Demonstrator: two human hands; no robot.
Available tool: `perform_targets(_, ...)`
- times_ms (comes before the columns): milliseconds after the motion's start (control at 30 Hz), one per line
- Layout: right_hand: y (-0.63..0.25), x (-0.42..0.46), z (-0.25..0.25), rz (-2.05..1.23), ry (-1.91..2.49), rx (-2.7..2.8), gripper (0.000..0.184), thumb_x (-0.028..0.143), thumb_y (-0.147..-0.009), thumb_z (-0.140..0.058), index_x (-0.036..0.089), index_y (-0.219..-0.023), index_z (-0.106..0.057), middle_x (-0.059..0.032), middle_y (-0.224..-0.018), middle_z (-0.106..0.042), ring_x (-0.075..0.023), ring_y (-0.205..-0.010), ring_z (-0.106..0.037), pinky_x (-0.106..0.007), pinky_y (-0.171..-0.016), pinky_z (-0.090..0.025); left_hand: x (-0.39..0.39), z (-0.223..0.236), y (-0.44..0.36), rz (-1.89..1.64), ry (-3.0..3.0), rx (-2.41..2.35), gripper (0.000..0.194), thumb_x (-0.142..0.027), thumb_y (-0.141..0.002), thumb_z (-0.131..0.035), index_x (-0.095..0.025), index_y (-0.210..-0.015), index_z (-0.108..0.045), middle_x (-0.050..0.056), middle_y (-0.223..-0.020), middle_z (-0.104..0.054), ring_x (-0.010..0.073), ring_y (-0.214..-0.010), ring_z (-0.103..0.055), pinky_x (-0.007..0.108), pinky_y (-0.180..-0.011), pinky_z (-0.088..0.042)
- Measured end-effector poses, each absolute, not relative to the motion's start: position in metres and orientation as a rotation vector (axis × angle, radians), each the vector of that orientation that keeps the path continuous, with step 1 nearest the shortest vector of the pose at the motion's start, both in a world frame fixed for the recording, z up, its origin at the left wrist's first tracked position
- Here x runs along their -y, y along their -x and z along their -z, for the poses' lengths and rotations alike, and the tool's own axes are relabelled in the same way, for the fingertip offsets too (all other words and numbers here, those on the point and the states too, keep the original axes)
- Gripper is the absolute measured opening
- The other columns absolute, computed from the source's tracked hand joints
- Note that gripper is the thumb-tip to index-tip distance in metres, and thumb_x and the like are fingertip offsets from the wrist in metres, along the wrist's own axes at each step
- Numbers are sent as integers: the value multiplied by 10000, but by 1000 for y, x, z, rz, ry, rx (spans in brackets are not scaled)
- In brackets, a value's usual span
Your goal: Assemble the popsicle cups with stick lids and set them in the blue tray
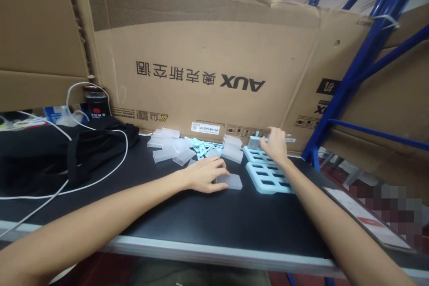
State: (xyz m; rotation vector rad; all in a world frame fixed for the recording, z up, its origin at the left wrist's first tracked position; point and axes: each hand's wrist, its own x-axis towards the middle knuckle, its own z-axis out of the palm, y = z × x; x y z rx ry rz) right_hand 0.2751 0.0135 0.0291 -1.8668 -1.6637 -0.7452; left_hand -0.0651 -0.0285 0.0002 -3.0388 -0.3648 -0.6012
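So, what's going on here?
A person's left hand is at the left end of a translucent box lying on the black table. Their right hand is at the far end of the light-blue racks, next to another box; that hand's grip is unclear. More boxes lie either side of the small blue pieces.

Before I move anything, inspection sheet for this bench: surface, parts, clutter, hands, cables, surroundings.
Surface: black tabletop, pale front edge.
Parts: translucent boxes on both sides of a heap of small light-blue pieces; two slotted light-blue frames on the right, one behind the other.
Clutter: black cloth and dark jar on the left; flat panel with a red stripe on the right.
Hands: left hand at the nearest box; right hand over the far frame. Grips unclear.
Cables: white cable looping across the left side.
Surroundings: printed cardboard behind; blue metal framework right.
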Motion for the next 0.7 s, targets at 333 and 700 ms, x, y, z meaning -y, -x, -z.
perform_targets(333, -207, -74, -45, 212, 1870, 2448, 634, 369, -753, -658, 102, -1311, -522, -189, -1285, -594, -301, -1137, -578, -349, -918, -449, -14, -17, 132, 527, 2854, 829, 777, -764, -781, -504, -324, -1418, -440, 106, -1507, -381, 387, -1393, -292, 600, -1124, -200)
perform_targets(700, -203, -80, -46, 5, 2103, 2345, 561, 539, -729, -669, 157, -1137, -628, -124, -1136, -684, -279, -999, -654, -311, -768, -492, -91, 18, 212, 720, 2656, 1580, 864, -741, -708, -589, -199, -1372, -476, 181, -1574, -228, 397, -1436, -251, 549, -1136, -255)
